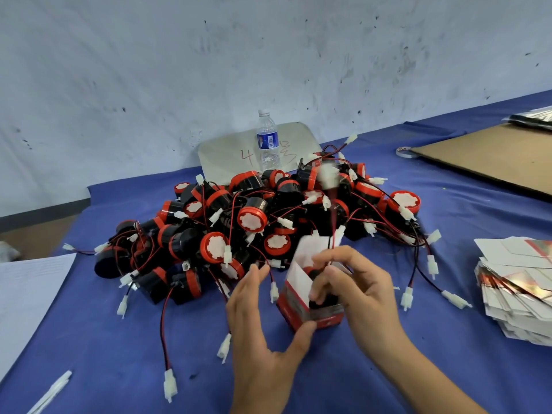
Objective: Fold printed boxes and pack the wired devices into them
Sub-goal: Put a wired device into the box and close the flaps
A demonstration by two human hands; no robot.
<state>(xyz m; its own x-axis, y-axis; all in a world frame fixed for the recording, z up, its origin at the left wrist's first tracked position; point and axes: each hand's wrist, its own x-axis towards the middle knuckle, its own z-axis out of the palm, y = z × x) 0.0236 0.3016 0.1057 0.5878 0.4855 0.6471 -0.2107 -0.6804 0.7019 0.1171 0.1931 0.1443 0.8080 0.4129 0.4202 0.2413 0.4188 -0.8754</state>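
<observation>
A red and silver printed box (310, 310) stands open on the blue cloth, white flaps up. My left hand (263, 333) steadies it, thumb against its front lower corner and fingers straight along its left side. My right hand (355, 289) reaches into the box top, fingers curled round a black and red wired device (313, 273) that sits partly inside. That device's red wire runs up to a blurred white plug (328, 176) in the air. Behind lies a big pile of the same devices (254, 219) with tangled wires.
A stack of flat printed boxes (519, 291) lies at the right. A water bottle (267, 141) stands behind the pile against a grey board. A brown cardboard sheet (493, 162) is far right, white paper (27, 297) at left, loose plugs (170, 383) in front.
</observation>
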